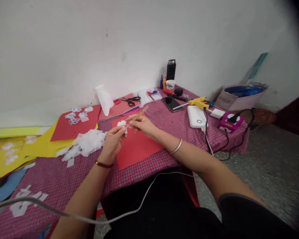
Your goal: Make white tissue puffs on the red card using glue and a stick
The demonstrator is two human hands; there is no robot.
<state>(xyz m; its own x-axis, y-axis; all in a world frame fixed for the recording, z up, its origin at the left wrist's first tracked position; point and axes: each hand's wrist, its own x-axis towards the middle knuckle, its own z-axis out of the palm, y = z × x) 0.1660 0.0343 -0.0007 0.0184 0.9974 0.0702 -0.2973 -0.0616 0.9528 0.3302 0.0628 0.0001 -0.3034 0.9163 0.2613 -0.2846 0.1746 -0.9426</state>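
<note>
My left hand [114,138] pinches a small piece of white paper [126,130] above a red sheet [137,149]. Close beside it, my right hand [141,124] grips a thin wooden stick [142,112], which slants up to the right from the fingers. The fingertips of both hands nearly meet at the white piece; whether the stick's lower end touches it is hard to tell. Just behind the fingers, a white paper flower [121,123] rests on the red sheet. A heap of white paper pieces [89,142] lies left of my left hand.
White-and-blue paper flowers [74,115] lie on another red sheet at left. Black-handled scissors [131,100] rest behind my hands. On the right are a phone [171,103], a yellow glue gun [198,102], a white power bank [196,117] and a purple power socket [230,122] with cables. A pale cable [139,209] crosses in front.
</note>
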